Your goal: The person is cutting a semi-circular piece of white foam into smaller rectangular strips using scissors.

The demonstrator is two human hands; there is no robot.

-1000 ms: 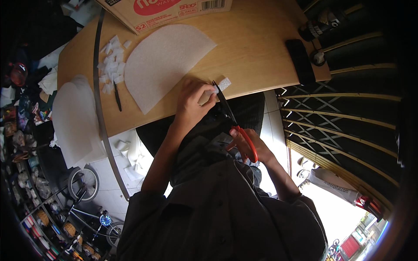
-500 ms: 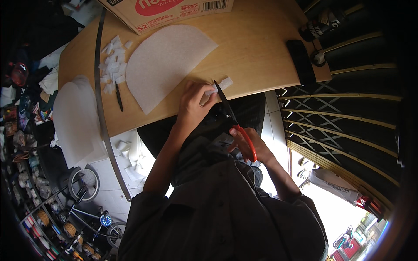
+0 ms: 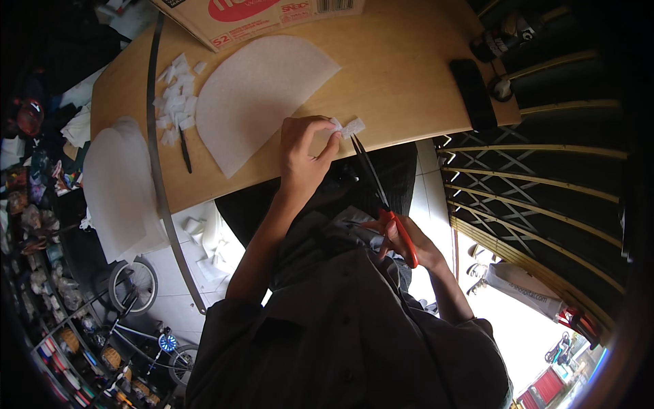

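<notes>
My left hand (image 3: 304, 148) is at the table's near edge, thumb and fingertips pinching a small white fabric-like strip (image 3: 354, 127). Part of the strip sticks out to the right of the fingertips. In my right hand (image 3: 413, 240), lower and to the right, are scissors (image 3: 403, 235) with red handles and long dark blades. Their tips point up and left, just below the strip. Beyond my left hand lies a large white half-round sheet (image 3: 262, 95) on the table. A pile of small white cut pieces (image 3: 178, 99) lies left of it, beside a dark pen (image 3: 185, 151).
A cardboard box (image 3: 266, 20) stands at the back of the wooden table (image 3: 402, 75). A black phone-like object (image 3: 473, 94) lies near its right edge, by a dark bottle (image 3: 503, 39). White sheets (image 3: 122, 194) hang over the left side. A folding gate (image 3: 538, 170) is on the right; a bicycle (image 3: 139, 327) lower left.
The scissors have moved down and right, away from the strip, their blades leaving it. My left hand has shifted slightly and still pinches the strip.
</notes>
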